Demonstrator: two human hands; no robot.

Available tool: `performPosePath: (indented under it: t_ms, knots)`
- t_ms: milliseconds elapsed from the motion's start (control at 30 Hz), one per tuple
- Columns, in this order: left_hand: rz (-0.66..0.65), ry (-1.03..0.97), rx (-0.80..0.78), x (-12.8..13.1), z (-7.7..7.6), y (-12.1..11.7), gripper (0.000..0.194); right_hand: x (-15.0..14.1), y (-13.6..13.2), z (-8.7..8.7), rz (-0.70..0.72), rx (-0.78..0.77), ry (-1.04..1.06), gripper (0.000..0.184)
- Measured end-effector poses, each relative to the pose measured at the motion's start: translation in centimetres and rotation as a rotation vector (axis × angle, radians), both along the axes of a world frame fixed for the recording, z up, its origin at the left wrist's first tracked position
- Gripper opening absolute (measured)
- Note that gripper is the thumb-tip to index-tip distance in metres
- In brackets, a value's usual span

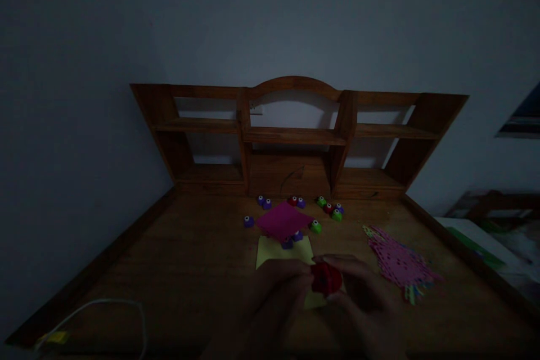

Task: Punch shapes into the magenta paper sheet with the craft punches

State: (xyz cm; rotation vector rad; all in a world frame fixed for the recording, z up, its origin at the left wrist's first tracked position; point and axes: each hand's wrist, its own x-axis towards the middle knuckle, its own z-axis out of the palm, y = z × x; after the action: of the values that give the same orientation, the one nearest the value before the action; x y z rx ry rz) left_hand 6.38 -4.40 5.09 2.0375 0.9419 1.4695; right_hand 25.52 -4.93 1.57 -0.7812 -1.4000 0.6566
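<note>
In the dim head view, a small red plastic toy piece is held between both hands above the near part of the desk. My left hand pinches its left side, and my right hand grips its right side with thumb and fingers. Beneath them lies a yellow sheet, partly covered by the hands. A magenta diamond-shaped sheet rests just beyond it, with a purple eyed toy piece at its near edge. Fine detail on the red piece is lost in the dark.
Several eyed toy pieces in purple, green and red are scattered beyond the sheets. To the right is a pile of pink lattice strips. A wooden shelf unit spans the back; a white cable lies front left.
</note>
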Motion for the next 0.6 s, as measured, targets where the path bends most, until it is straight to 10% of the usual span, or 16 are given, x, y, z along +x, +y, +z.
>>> performPosePath:
  t_ms: [233, 467, 600]
  knots:
    - [0.114, -0.224, -0.424, -1.3, -3.1, 5.2, 0.016, 1.6, 0.6, -1.5, -0.087, -0.130, 0.100, 0.026]
    - [-0.431, -0.406, -0.888, -3.4, -9.9, 9.0, 0.036, 4.4, 2.0, -4.4, -0.086, -0.350, 0.626, 0.028]
    - [-0.355, -0.379, -0.869, -3.0, -11.2, 10.4, 0.028, 5.0, 1.8, -4.7, -0.088, -0.376, 0.714, 0.028]
